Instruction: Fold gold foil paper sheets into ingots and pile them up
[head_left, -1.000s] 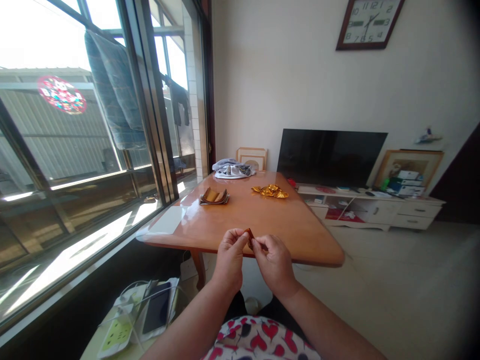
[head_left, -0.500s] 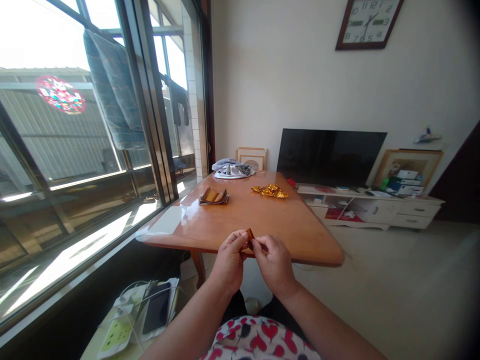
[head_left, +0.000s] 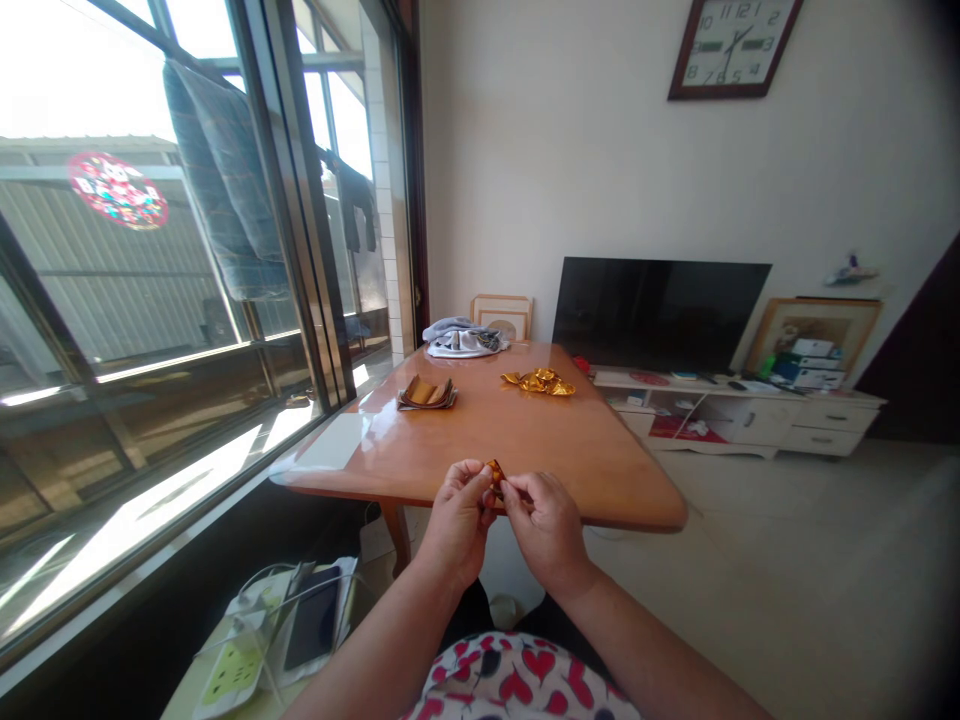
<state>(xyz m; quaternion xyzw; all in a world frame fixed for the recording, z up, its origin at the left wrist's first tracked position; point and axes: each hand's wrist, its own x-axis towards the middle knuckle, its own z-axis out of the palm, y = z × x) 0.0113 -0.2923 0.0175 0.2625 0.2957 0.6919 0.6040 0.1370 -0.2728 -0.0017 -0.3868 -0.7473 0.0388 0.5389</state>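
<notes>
A small piece of shiny orange-gold foil paper (head_left: 495, 472) is pinched between my two hands at the near edge of the wooden table (head_left: 480, 440). My left hand (head_left: 463, 510) grips its left side with thumb and fingers. On the other side my right hand (head_left: 544, 515) has thumb and forefinger closed on it; my fingers cover much of the piece. Farther back lie several crumpled or folded gold foil pieces (head_left: 541, 382). A curved stack of brownish-gold sheets (head_left: 427, 393) rests on the table to their left.
Folded grey and white cloth (head_left: 465, 338) sits at the table's far end. Low at left, a stand holds a phone (head_left: 313, 617), cables and a power strip (head_left: 232, 665). Windows line the left; a television (head_left: 660, 315) stands on a white cabinet (head_left: 810, 425).
The foil piece between my fingers has tilted and now shows a shinier, broader face. Both hands keep nearly the same place and grip; the view has shifted slightly.
</notes>
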